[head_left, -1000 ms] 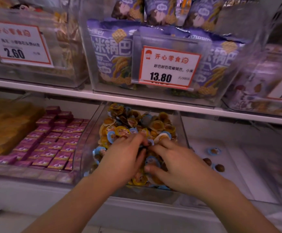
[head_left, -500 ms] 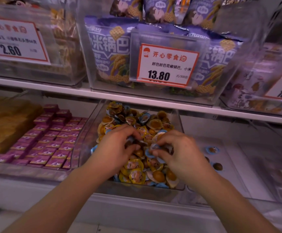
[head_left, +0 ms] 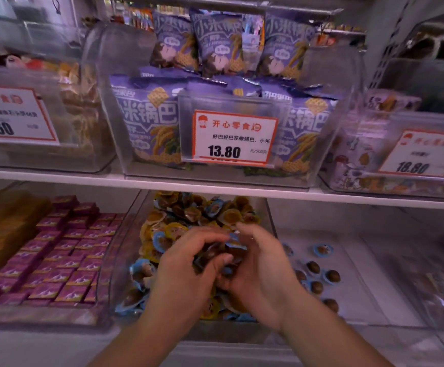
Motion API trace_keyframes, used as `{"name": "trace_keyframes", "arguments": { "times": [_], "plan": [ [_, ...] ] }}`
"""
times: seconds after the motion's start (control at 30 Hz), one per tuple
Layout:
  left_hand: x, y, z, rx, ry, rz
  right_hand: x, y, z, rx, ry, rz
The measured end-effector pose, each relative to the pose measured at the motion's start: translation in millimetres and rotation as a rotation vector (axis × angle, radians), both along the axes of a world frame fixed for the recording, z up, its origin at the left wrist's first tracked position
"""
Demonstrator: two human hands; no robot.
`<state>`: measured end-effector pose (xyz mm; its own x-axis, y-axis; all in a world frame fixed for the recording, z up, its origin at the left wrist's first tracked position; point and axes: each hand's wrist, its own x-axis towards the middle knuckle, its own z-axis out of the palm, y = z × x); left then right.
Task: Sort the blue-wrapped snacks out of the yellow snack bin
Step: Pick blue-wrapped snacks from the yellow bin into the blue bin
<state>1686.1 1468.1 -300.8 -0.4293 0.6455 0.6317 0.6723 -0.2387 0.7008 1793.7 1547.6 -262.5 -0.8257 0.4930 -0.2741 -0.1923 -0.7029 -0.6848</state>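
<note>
A clear bin [head_left: 270,215] on the lower shelf holds a heap of small round snack cups, mostly yellow-wrapped [head_left: 231,217] with blue-wrapped ones [head_left: 160,241] mixed in. Both my hands are raised together over the heap. My left hand [head_left: 186,268] and my right hand [head_left: 263,268] cup a bunch of blue-wrapped snacks [head_left: 231,247] between curled fingers. Several blue-wrapped snacks [head_left: 321,274] lie in the clear bin to the right.
A bin of purple boxes [head_left: 56,255] sits to the left. The shelf edge [head_left: 215,186] runs just above the snack bin, carrying bins of purple bags [head_left: 146,120] with price tags [head_left: 232,137].
Both hands have lifted off the heap and drawn closer together, now cupping a bunch of snacks. The camera has tilted up a little.
</note>
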Motion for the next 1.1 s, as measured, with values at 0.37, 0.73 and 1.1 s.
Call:
{"name": "trace_keyframes", "arguments": {
  "times": [0.37,0.73,1.1],
  "plan": [
    [-7.1,-3.1,5.1,-0.098,-0.034,-0.023,13.5,3.5,-3.2,0.329,-0.106,-0.102],
    [-24.7,-11.4,-7.0,-0.263,0.316,0.070,80.0,127.8,-37.5,0.786,-0.808,-0.348],
    [-51.1,-19.4,-2.6,-0.383,0.140,0.176,57.9,107.2,-19.0,1.444,-0.764,-0.650]
  ]
}}
